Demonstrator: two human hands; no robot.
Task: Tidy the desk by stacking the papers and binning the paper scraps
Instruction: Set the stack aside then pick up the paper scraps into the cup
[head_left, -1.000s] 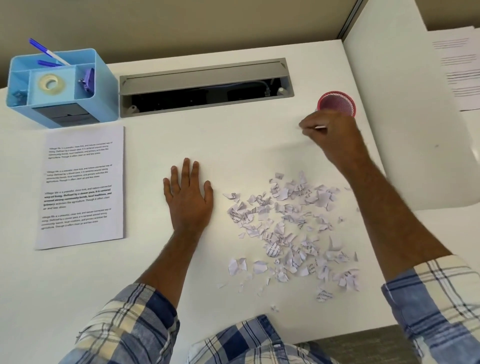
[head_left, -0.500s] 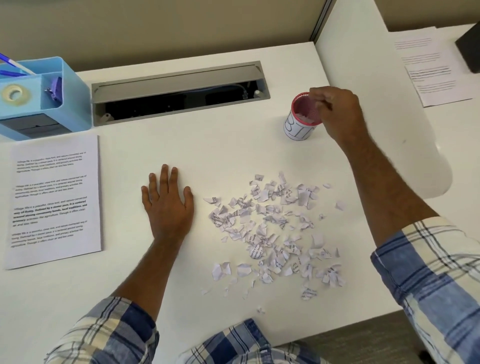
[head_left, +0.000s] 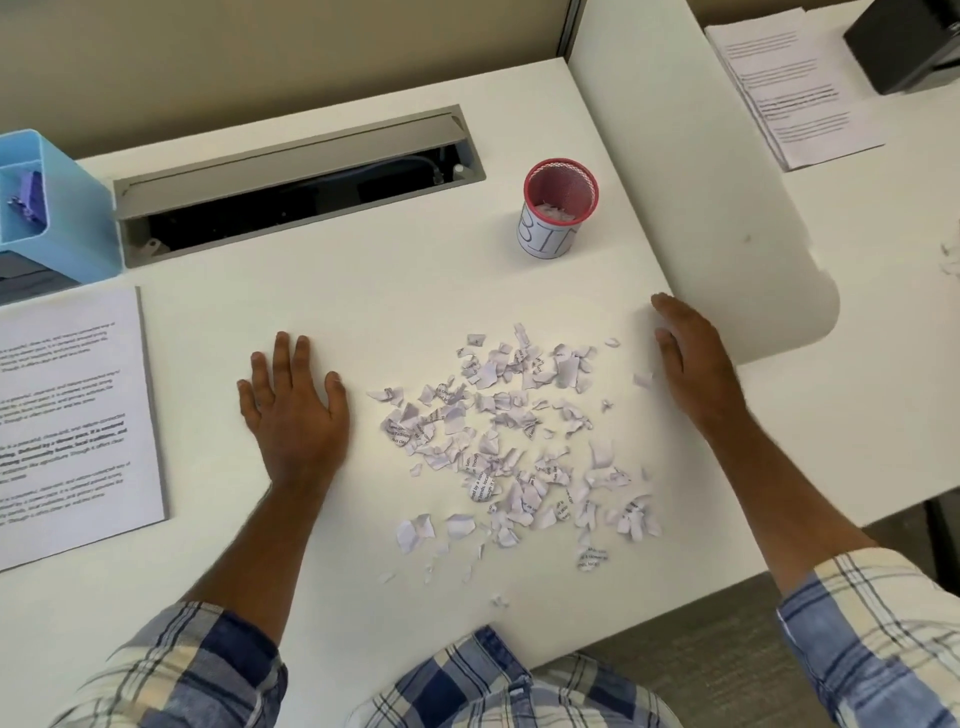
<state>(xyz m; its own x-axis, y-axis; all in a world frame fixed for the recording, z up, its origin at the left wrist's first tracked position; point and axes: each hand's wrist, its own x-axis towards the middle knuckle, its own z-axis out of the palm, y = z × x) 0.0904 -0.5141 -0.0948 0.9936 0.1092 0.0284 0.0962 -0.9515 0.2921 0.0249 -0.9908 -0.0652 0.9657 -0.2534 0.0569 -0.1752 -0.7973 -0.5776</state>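
A red mesh cup (head_left: 561, 205) stands upright in the upper middle of the frame, wrapped in a white label lettered "BIN", with a few white scraps lying at its bottom. At the left edge a blue organiser (head_left: 62, 208) sits on the tabletop (head_left: 363, 291); one of its compartments holds something small and purple, too cut off to identify. Between the two runs a long grey cable slot (head_left: 296, 182) with its flap raised and dark wiring visible inside. The main heap of torn scraps (head_left: 514, 441) is spread over the centre of the tabletop, below the cup and well apart from it, some pieces showing printed text. The left hand (head_left: 293, 410) lies palm down and flat just left of the heap, fingers (head_left: 283, 358) straight and close together, holding nothing. The right hand (head_left: 691, 364) rests at the heap's right edge, tilted onto its side, fingers extended and relaxed, also holding nothing; one loose scrap lies just beside it. A printed sheet (head_left: 72, 421) lies flat at the left of the frame, and more printed papers (head_left: 795, 83) sit on the neighbouring surface at the upper right, next to a black box (head_left: 909, 41).
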